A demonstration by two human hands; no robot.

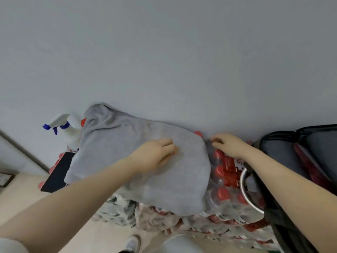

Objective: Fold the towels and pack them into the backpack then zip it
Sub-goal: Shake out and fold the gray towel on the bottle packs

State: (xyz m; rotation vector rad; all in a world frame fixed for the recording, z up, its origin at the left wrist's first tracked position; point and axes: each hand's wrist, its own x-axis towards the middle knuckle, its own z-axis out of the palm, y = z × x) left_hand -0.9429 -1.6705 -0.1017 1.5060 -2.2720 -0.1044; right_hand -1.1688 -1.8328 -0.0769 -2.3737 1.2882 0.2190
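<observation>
A grey towel (127, 147) lies spread over stacked packs of red-capped bottles (224, 181) against the wall. My left hand (155, 154) rests on the towel's middle, fingers lightly curled and pressing the cloth. My right hand (226, 143) is at the towel's right edge, fingers curled; whether it pinches the cloth is unclear. An open black and grey backpack (299, 148) with red lining sits at the far right.
A white spray bottle (69, 128) with blue trigger stands behind the towel's left end. A dark phone or tablet (58, 172) lies at the left edge of the packs. A metal bowl rim (244, 183) shows by the backpack. Floor and my shoe (133, 243) lie below.
</observation>
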